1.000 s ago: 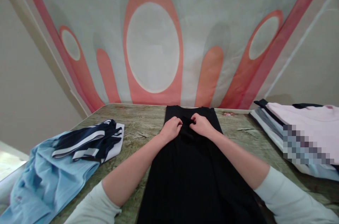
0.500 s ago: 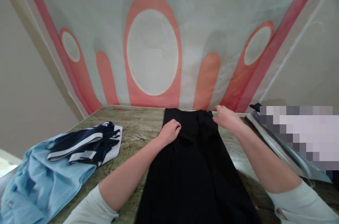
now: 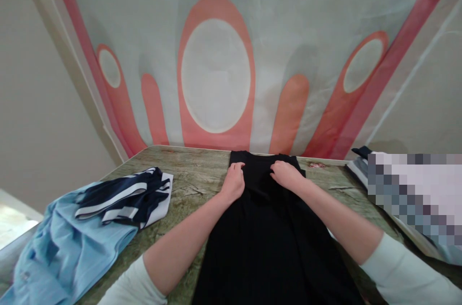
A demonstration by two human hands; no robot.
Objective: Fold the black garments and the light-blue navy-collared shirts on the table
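A long black garment (image 3: 270, 247) lies lengthwise in front of me, narrow at its far end and widening toward me; whether it is a skirt or trousers I cannot tell. My left hand (image 3: 234, 183) rests on its left side near the narrow end, with the fingers curled closed on the cloth. Opposite it, my right hand (image 3: 287, 175) pinches the fabric on the right side, fingers bent down and pressed together. Between the two hands the cloth is fairly smooth. The garment's near end runs out of the bottom of the view.
On the left, a dark navy piece with white stripes (image 3: 119, 194) lies over a light blue garment (image 3: 79, 242). A partly blurred pile of cloth (image 3: 355, 170) stands at the right of the wood-patterned table (image 3: 195, 170). A grey wall hanging with pink shapes (image 3: 216, 144) rises behind.
My right hand has moved left from the garment's right edge onto its cloth and closed. The loose fold at the upper right now lies flatter. My left hand stays near the same spot.
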